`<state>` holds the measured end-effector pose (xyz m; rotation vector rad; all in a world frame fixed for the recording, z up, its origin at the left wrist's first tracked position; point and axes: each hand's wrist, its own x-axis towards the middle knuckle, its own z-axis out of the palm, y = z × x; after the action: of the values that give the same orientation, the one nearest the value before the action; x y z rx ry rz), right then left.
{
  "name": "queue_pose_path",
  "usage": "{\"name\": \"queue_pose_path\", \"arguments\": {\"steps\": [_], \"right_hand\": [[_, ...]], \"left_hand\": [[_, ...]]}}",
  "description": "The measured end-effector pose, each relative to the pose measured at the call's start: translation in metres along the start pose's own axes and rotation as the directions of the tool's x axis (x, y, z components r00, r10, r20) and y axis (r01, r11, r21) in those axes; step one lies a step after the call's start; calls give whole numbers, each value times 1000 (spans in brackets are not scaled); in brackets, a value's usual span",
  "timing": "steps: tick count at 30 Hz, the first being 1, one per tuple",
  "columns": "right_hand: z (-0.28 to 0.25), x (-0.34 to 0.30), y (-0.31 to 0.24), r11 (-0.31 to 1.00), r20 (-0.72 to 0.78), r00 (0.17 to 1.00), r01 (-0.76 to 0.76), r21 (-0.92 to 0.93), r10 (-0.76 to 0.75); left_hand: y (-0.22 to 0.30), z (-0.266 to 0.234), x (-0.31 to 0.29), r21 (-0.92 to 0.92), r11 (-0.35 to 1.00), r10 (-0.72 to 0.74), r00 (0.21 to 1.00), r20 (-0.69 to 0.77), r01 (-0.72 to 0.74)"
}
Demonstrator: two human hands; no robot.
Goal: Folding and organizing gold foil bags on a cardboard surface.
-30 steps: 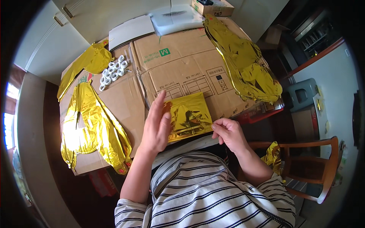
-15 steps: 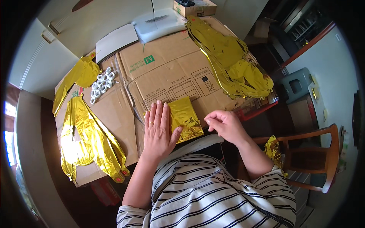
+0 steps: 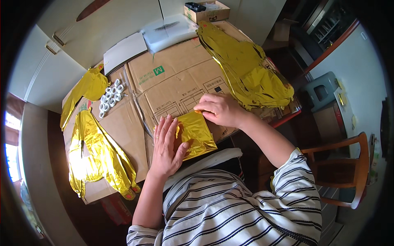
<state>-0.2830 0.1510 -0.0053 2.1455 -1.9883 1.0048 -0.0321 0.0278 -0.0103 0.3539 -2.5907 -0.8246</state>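
Observation:
A folded gold foil balloon (image 3: 196, 133) lies flat near the front edge of the cardboard-covered table. Across its left side rests my left hand (image 3: 167, 149), palm down with fingers stretched out. My right hand (image 3: 221, 110) is at the far right corner of the foil, thumb and fingers pinched together. A small orange-red bit shows at those fingertips, against the corner. More flat gold foil balloons lie around: a stack (image 3: 250, 67) at the far right, one (image 3: 88, 86) at the far left, and others (image 3: 100, 151) at the near left.
Several small white rolls (image 3: 111, 98) sit left of the middle. Along the back are a pale board (image 3: 125, 51), a clear plastic-wrapped stack (image 3: 168, 33) and an open cardboard box (image 3: 209, 12). A wooden chair (image 3: 361, 164) stands at my right, a grey-blue stool (image 3: 322, 90) beyond it.
My right hand has moved left and forward, from beside the foil to its far right corner. My left hand stays on the foil, its fingers slightly shifted.

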Motion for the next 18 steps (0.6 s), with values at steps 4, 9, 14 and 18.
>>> {"name": "queue_pose_path", "arguments": {"steps": [4, 9, 14, 18], "right_hand": [[-3, 3, 2, 981, 7, 989, 148, -129, -148], [-4, -5, 4, 920, 27, 966, 254, -298, -258], [-23, -31, -23, 906, 83, 943, 333, -261, -323], [-29, -56, -50, 928, 187, 934, 334, -162, -304]], "left_hand": [[-4, -6, -5, -84, 991, 97, 995, -38, -100], [15, -30, -19, 187, 967, 146, 977, 157, -175], [9, -34, -33, 235, 954, 151, 977, 152, -185], [4, -39, -32, 188, 961, 178, 975, 135, -202]]}}
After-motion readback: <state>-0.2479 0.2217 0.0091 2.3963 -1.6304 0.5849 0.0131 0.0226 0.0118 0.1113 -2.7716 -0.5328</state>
